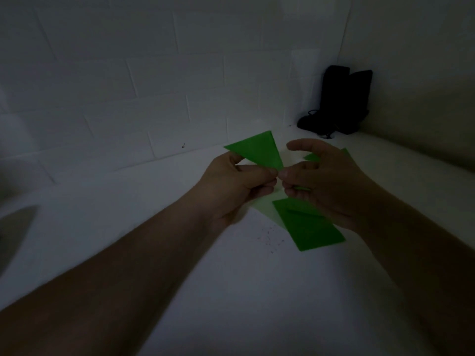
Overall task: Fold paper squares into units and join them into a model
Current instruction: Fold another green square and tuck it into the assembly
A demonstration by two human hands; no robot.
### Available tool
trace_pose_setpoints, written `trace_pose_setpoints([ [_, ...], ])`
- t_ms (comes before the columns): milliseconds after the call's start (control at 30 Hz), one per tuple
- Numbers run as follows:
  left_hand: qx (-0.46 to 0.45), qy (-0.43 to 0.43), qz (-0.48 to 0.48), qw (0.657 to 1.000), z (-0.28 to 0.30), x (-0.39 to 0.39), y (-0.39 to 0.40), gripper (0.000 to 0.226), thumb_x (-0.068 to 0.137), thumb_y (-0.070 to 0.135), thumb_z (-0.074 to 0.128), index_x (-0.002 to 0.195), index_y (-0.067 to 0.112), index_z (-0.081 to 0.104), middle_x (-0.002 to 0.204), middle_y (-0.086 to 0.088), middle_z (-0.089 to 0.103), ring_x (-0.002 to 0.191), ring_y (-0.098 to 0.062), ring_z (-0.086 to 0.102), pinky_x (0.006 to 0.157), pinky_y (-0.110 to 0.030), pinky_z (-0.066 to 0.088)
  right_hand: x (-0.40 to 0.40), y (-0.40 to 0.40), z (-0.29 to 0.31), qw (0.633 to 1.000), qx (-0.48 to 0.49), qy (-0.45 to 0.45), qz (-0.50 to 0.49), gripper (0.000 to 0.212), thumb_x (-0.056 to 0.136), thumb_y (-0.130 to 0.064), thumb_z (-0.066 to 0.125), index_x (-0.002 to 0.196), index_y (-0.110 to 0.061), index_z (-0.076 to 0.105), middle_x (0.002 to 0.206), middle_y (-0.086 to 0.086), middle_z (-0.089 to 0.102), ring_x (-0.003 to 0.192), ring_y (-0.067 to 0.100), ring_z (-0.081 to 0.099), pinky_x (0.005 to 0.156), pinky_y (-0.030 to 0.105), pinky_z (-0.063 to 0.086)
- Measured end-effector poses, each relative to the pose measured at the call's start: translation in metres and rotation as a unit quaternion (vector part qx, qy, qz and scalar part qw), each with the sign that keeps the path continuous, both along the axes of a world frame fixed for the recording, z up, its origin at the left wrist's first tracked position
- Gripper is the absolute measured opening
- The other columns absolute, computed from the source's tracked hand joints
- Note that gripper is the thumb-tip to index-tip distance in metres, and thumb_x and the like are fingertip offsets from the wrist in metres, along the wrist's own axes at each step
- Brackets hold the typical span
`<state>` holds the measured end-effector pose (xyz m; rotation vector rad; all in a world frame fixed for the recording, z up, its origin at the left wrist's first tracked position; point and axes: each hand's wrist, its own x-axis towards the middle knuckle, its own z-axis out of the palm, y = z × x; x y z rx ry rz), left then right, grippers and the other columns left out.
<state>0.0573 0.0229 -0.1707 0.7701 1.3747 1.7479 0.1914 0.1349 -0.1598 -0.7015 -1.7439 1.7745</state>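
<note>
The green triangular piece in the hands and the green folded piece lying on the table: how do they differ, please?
The triangular piece is held up off the table, pinched by the left hand and right hand; the folded piece lies flat and untouched. The first is a triangle, the second roughly rectangular. Both are green paper.

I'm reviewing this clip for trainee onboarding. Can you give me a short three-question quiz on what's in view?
1. True or false: both hands pinch the green folded triangle.
2. What colour is the flat folded unit on the white surface?
3. The black object stands: A) in the far right corner, B) beside the left hand.

Key: 1 true, the right hand meets the left at its lower tip; 2 green; 3 A.
</note>
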Motion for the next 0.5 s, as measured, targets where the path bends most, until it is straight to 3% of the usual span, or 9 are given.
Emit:
trace_pose_setpoints([
  [100,-0.009,0.007,0.010,1.000,0.0017,-0.0017,-0.0008,0.022,0.084,-0.009,0.074,0.083,0.010,0.063,0.073,-0.011,0.073,0.069,-0.018,0.070,0.074,-0.030,0.062,-0.0005,-0.0005,0.0006,1.000,0.010,-0.005,0.003,0.053,0.084,0.002,0.075,0.129,-0.019,0.058,0.084,0.012,0.075,0.081,0.023,0.074,0.079,0.036,0.062],
  [167,-0.017,0.006,-0.003,1.000,0.0011,-0.0039,-0.0005,0.014,0.084,-0.006,0.076,0.092,0.002,0.067,0.075,-0.011,0.073,0.070,-0.017,0.071,0.070,-0.028,0.061,-0.0007,-0.0005,0.0006,1.000,0.010,-0.007,0.009,0.052,0.084,0.002,0.074,0.130,-0.018,0.059,0.086,0.014,0.074,0.083,0.026,0.073,0.082,0.039,0.062],
  [233,-0.020,0.000,-0.008,1.000,0.0007,-0.0042,-0.0002,0.023,0.084,-0.005,0.076,0.105,-0.003,0.067,0.081,-0.014,0.073,0.072,-0.017,0.072,0.069,-0.026,0.059,-0.0005,0.0001,0.0004,1.000,0.005,-0.005,0.017,0.050,0.084,0.003,0.073,0.128,-0.017,0.060,0.080,0.012,0.074,0.080,0.024,0.071,0.084,0.041,0.062],
  [333,-0.011,-0.008,0.008,1.000,0.0013,-0.0041,0.0003,0.013,0.086,-0.006,0.073,0.092,0.005,0.072,0.076,-0.008,0.073,0.070,-0.015,0.069,0.068,-0.024,0.059,0.0002,0.0014,0.0005,1.000,-0.001,-0.003,0.027,0.048,0.085,0.005,0.072,0.126,-0.017,0.062,0.075,0.009,0.073,0.077,0.022,0.069,0.084,0.040,0.062],
  [500,-0.005,-0.014,0.008,1.000,0.0017,-0.0062,-0.0004,0.014,0.086,-0.003,0.074,0.095,0.008,0.074,0.072,-0.003,0.070,0.065,-0.010,0.066,0.067,-0.022,0.058,0.0009,0.0043,-0.0019,0.999,-0.001,-0.003,0.044,0.050,0.084,0.010,0.069,0.125,-0.018,0.062,0.078,0.011,0.068,0.077,0.025,0.064,0.085,0.042,0.058],
])
